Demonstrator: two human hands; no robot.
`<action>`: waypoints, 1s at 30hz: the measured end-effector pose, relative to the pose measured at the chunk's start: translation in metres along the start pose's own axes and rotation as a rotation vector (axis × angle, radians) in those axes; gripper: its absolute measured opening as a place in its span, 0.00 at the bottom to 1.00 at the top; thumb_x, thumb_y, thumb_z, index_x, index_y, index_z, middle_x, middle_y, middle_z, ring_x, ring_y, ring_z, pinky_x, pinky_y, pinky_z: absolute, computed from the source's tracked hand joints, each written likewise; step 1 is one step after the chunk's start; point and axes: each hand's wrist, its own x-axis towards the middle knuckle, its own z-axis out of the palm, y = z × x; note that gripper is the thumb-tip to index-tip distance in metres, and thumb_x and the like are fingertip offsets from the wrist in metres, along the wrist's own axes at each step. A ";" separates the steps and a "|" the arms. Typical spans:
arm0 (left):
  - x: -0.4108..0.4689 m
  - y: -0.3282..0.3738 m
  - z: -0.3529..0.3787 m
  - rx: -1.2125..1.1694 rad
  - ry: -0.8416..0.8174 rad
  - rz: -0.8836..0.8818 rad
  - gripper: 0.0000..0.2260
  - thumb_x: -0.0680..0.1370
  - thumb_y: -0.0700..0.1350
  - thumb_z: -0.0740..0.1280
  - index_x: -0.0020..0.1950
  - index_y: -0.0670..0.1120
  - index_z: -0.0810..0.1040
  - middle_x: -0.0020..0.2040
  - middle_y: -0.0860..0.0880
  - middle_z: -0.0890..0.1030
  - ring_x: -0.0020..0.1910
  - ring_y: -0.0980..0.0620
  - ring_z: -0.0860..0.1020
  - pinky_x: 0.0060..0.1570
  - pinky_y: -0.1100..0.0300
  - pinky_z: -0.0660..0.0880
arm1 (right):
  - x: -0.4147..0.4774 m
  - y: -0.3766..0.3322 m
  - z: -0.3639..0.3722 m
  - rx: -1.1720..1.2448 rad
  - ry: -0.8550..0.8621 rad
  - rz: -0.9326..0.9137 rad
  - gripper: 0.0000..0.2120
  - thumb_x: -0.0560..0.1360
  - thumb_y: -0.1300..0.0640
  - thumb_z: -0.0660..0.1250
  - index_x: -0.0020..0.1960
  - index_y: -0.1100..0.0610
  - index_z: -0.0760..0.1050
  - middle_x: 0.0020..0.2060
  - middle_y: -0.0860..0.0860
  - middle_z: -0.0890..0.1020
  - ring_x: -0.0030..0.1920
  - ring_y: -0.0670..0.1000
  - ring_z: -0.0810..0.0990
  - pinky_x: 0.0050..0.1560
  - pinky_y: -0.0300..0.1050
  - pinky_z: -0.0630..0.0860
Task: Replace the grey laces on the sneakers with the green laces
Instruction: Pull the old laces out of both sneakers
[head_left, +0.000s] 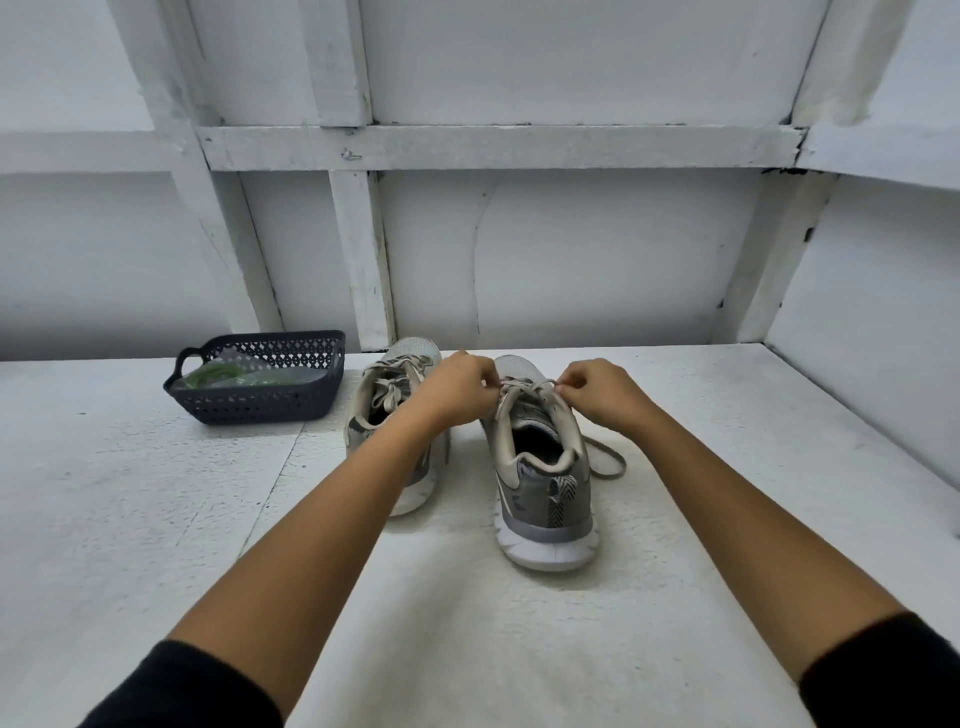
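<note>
Both hands are working at the top of the right sneaker (540, 467), w/ heels facing the person so the lace rows are within easy reach. Left hand (460, 387) is curled nearly closed, fingertips pinching the grey lace (511, 397) near the upper eyelets; right hand (597, 392) is likewise pinched closed on the lace's other side. Probably they're pulling it loose from both sides at once, the first stage of unlacing. One free lace end is trailing on the counter (156, 493) just right of the shoe.

Left sneaker (387, 415) is sitting beside it, partly behind the left forearm, grey lace seemingly in place.

Green laces (218, 375) are lying in the dark basket (260, 400), apparently inside clear wrap, parked left of the shoes, near but out of the way. Judging by that, swap is barely begun.
</note>
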 end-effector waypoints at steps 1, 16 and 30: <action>-0.002 0.002 -0.003 -0.049 0.019 -0.001 0.09 0.76 0.42 0.62 0.52 0.44 0.79 0.53 0.45 0.80 0.53 0.47 0.76 0.49 0.59 0.70 | -0.001 -0.001 -0.003 0.001 0.028 -0.010 0.05 0.76 0.59 0.63 0.46 0.56 0.78 0.47 0.54 0.82 0.44 0.49 0.75 0.39 0.39 0.66; -0.048 0.017 0.030 -0.378 0.104 -0.087 0.17 0.73 0.45 0.65 0.60 0.47 0.67 0.55 0.44 0.72 0.55 0.45 0.73 0.55 0.51 0.72 | -0.032 -0.023 -0.021 -0.084 -0.010 -0.176 0.15 0.77 0.50 0.65 0.32 0.51 0.71 0.33 0.49 0.76 0.37 0.49 0.74 0.37 0.42 0.68; -0.048 0.022 0.041 -0.450 0.130 -0.223 0.21 0.72 0.46 0.65 0.65 0.49 0.71 0.59 0.46 0.76 0.57 0.45 0.75 0.57 0.52 0.72 | 0.022 -0.027 -0.010 -0.022 -0.318 0.033 0.12 0.77 0.66 0.58 0.37 0.63 0.75 0.36 0.61 0.79 0.36 0.58 0.80 0.35 0.45 0.80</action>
